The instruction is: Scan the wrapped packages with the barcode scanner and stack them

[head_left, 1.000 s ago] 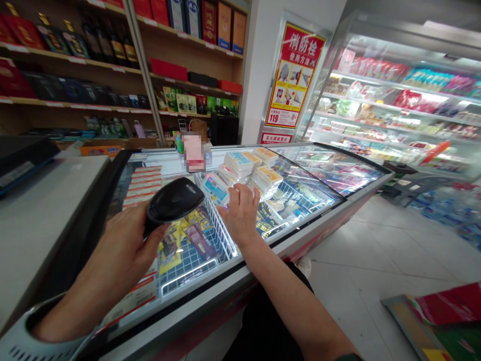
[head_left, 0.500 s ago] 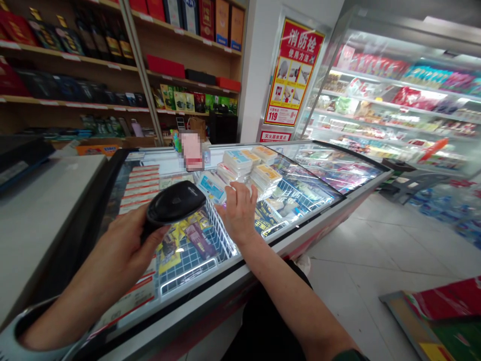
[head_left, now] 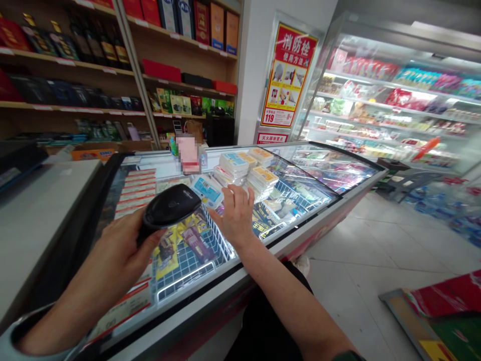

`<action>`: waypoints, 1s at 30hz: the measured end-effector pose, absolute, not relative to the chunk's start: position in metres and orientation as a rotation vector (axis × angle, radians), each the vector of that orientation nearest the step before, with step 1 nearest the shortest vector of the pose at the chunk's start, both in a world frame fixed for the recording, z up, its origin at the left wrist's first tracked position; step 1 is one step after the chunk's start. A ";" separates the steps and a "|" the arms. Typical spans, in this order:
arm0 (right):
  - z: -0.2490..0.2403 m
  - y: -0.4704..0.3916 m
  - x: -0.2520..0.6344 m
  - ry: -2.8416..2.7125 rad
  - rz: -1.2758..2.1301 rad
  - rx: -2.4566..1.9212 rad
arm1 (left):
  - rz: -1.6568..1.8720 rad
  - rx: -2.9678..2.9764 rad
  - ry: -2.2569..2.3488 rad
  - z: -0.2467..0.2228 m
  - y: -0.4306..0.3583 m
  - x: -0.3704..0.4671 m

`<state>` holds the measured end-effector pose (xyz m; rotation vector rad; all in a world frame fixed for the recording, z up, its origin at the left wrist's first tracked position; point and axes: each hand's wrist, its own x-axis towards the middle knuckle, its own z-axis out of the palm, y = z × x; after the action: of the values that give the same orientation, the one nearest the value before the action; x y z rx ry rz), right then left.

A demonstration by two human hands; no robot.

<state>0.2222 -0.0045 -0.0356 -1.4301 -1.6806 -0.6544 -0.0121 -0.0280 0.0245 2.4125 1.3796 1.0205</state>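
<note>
My left hand [head_left: 124, 245] is wrapped round the handle of a black barcode scanner [head_left: 173, 204], whose head hangs over the glass top of a chest freezer [head_left: 180, 313]. Just right of the scanner is a flat pack with a blue-and-white label [head_left: 207, 189]. My right hand [head_left: 238, 218] hovers by that pack's right edge, fingers apart and slightly bent; whether the fingertips touch it is hard to tell. Stacks of similar packs with blue labels [head_left: 233, 163] and orange labels [head_left: 264, 176] sit on the glass behind my right hand.
Under the glass, wire baskets [head_left: 180, 281] hold bagged goods. Price tags [head_left: 137, 188] line the freezer's left part. A pale counter [head_left: 63, 200] stands at left, a blurred pink object [head_left: 189, 153] at the back. Water bottles [head_left: 447, 200] stand on the floor at right.
The whole view has shifted slightly left. Relative to the blue-labelled pack, my right hand has moved only slightly. My left hand keeps its grip on the scanner.
</note>
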 end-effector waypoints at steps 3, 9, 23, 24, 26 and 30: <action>-0.035 -0.003 0.224 -1.623 -0.620 -1.423 | 1.008 2.414 1.409 0.022 -0.026 -0.014; -0.025 -0.006 0.240 -1.450 -0.533 -1.471 | 0.983 2.387 1.470 0.013 -0.017 -0.022; 0.023 0.011 0.356 -1.120 -0.308 -1.966 | 0.993 2.346 1.522 0.016 -0.016 -0.019; 0.023 0.013 0.357 -1.128 -0.270 -1.989 | 0.987 2.339 1.533 0.016 -0.015 -0.019; 0.022 0.016 0.358 -1.146 -0.208 -2.011 | 0.972 2.324 1.557 0.015 -0.014 -0.020; 0.017 0.009 0.355 -1.146 -0.222 -1.964 | 0.949 2.312 1.580 0.014 -0.014 -0.021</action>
<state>0.3547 0.0089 0.0173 -1.9643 -1.1459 -0.2222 -0.0215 -0.0140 0.0145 2.3116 1.5803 0.9494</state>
